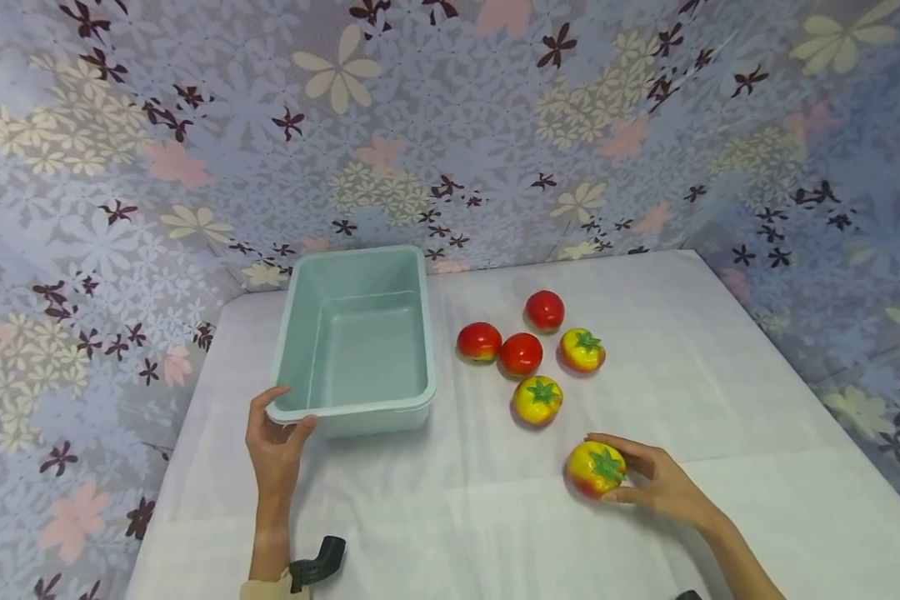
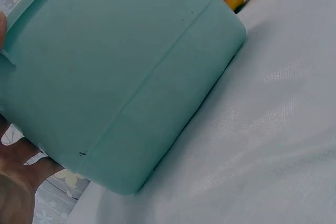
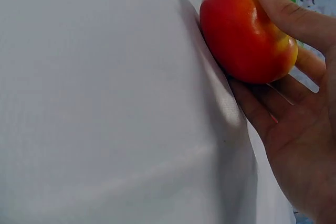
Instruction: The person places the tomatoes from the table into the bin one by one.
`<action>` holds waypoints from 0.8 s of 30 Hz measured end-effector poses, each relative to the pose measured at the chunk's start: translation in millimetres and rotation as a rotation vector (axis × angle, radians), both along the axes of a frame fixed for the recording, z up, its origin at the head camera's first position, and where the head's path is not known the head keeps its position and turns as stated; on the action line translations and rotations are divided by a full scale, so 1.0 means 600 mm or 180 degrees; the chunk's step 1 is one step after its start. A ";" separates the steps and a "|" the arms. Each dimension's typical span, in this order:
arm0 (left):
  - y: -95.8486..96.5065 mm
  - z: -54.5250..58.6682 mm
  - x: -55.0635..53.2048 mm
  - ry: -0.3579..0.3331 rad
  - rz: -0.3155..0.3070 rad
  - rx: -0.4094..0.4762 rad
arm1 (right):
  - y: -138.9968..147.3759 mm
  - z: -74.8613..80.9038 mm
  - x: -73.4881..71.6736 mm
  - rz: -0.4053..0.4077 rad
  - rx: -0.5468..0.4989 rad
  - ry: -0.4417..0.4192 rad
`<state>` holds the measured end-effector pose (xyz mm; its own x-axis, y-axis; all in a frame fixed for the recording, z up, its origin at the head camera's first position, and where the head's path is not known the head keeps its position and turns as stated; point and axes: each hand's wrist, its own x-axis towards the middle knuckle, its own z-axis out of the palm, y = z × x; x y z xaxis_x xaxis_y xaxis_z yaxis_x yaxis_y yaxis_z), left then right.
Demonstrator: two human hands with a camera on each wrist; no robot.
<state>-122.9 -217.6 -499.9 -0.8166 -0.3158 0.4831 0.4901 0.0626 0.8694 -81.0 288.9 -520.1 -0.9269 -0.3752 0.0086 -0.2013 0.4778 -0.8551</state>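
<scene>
A pale green plastic bin [image 1: 375, 408] stands at the left of the table. My left hand [image 1: 273, 446] grips its near left corner, thumb on the near rim and fingers at the left side; the left wrist view shows the hand [image 2: 21, 166] against the bin's wall [image 2: 131, 66]. At the right, my right hand [image 1: 663, 483] holds a yellow-and-red toy tomato [image 1: 595, 468] with a green leafy top. In the right wrist view the thumb lies over the tomato [image 3: 241, 35], with fingers beneath and behind it, close to the cloth.
Behind the held tomato lie red tomatoes [image 1: 545, 310] and yellow ones with green tops [image 1: 537, 400], several in all, right of the bin. A white cloth [image 1: 480, 517] with creases covers the table. Flower-patterned fabric [image 1: 450, 125] rises behind and at both sides.
</scene>
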 end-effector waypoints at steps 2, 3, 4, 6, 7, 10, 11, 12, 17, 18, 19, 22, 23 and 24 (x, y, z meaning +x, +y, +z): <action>-0.001 -0.001 -0.001 0.0007 0.0022 -0.0039 | 0.001 0.000 -0.001 0.0014 -0.0009 -0.0022; -0.001 -0.002 -0.001 0.0001 0.0034 -0.0060 | 0.001 0.000 -0.002 0.0018 -0.0004 -0.0031; -0.002 -0.003 -0.002 -0.0005 0.0058 -0.0092 | 0.001 0.001 -0.004 0.0023 0.0001 -0.0033; -0.001 -0.005 -0.002 0.0003 0.0101 -0.0157 | -0.002 0.006 -0.007 0.0044 -0.0008 -0.0025; 0.000 -0.005 -0.001 -0.0001 0.0110 -0.0170 | -0.003 0.010 -0.010 0.0071 -0.0009 -0.0010; 0.006 -0.005 0.003 -0.0003 0.0150 -0.0263 | -0.013 0.030 -0.025 0.0158 -0.0003 0.0060; 0.009 -0.003 0.005 -0.0011 0.0152 -0.0271 | -0.017 0.037 -0.032 0.0203 -0.0033 0.0095; 0.011 -0.002 0.006 -0.0019 0.0146 -0.0288 | -0.023 0.045 -0.040 0.0267 -0.0082 0.0146; 0.014 -0.002 0.006 -0.0022 0.0151 -0.0312 | -0.073 0.082 -0.101 0.0636 -0.0541 0.0422; 0.014 -0.004 0.004 -0.0017 0.0152 -0.0320 | -0.088 0.089 -0.114 0.0719 -0.0644 0.0453; 0.013 -0.005 0.003 -0.0023 0.0150 -0.0303 | -0.103 0.097 -0.127 0.0790 -0.0736 0.0455; 0.013 -0.008 0.001 -0.0058 0.0140 -0.0322 | -0.150 0.122 -0.160 0.0961 -0.0923 0.0435; 0.013 -0.009 0.000 -0.0079 0.0137 -0.0356 | -0.165 0.130 -0.170 0.0982 -0.0938 0.0428; 0.013 -0.010 -0.001 -0.0119 0.0134 -0.0376 | -0.180 0.139 -0.180 0.1011 -0.0967 0.0406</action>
